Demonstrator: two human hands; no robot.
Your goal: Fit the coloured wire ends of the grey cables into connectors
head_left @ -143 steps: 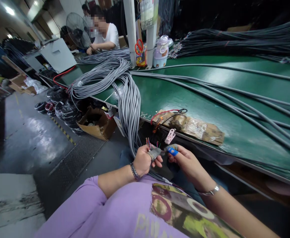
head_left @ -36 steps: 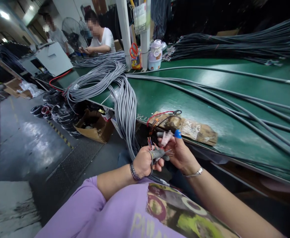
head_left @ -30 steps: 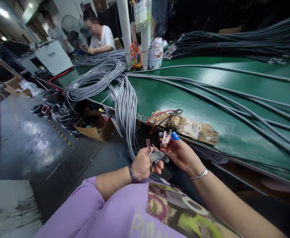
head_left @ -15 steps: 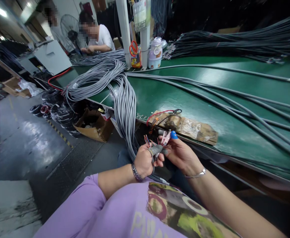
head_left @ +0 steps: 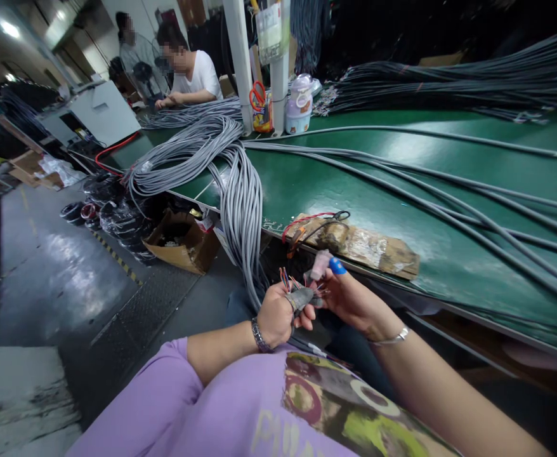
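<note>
My left hand (head_left: 275,313) is closed around the end of a grey cable (head_left: 301,296), from which thin coloured wires (head_left: 285,278) fan out. Its thumb wears a grey finger cot. My right hand (head_left: 349,295) pinches a small pink clip-like tool (head_left: 320,263) right at those wires. Its forefinger wears a blue finger cot (head_left: 336,266). Both hands hover in front of the edge of the green workbench (head_left: 335,178), above my lap.
A thick bundle of grey cables (head_left: 243,197) hangs over the bench edge to my left. Long dark cables (head_left: 450,190) run across the bench. A taped cardboard pad (head_left: 368,244) with red and black leads lies by the edge. Two other people (head_left: 188,70) are at the far end. A cardboard box (head_left: 181,238) sits on the floor.
Earlier the pink tool hung at the bench edge; my right hand now holds it. Over the last second both hands have stayed together at the wires, shifting only slightly.
</note>
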